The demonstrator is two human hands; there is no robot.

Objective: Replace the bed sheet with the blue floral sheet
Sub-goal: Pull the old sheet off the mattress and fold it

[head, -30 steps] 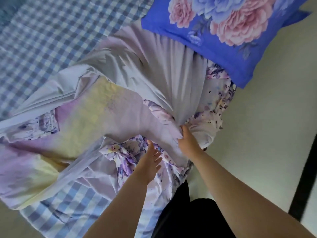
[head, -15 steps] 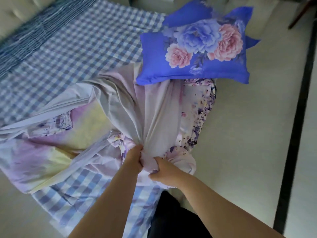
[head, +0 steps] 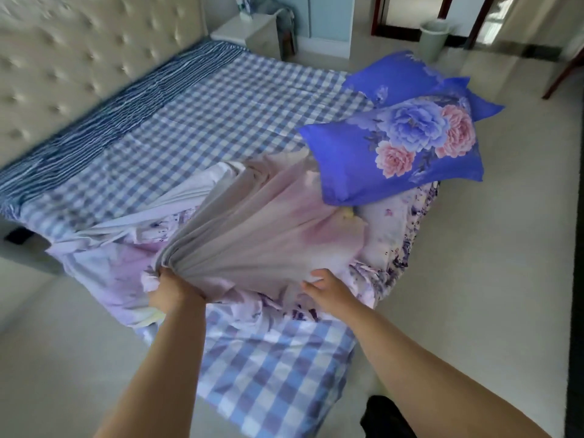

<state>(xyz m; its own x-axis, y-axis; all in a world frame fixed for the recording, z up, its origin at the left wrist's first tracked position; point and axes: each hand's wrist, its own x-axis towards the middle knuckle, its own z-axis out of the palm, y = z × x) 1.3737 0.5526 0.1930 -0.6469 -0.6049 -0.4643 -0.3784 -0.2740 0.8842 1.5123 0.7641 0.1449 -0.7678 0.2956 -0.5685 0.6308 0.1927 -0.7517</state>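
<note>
Clearly the job is only partly done. A pale lilac sheet point(head: 268, 235) with purple flower print lies bunched at the lower centre of the frame, on the near end of the bed point(head: 189, 121), whose blue-and-white check cover point(head: 177, 128) is bare toward the tufted headboard point(head: 79, 58) at upper left. The left hand point(head: 172, 287) is closed tight on a gathered fan of this cloth, pleats running up from the fist; the right hand point(head: 328, 287) rests on the crumpled edge with fingers loosely spread, pinching nothing that I can make out. Two bright blue floral pillows point(head: 410, 153) sit at right of centre, one partly on the bunched sheet. A blue floral sheet to match them is not in view (unless it is hidden somewhere), so I judge that clearing the bunched cloth and pillows and spreading the new sheet all remain.
</note>
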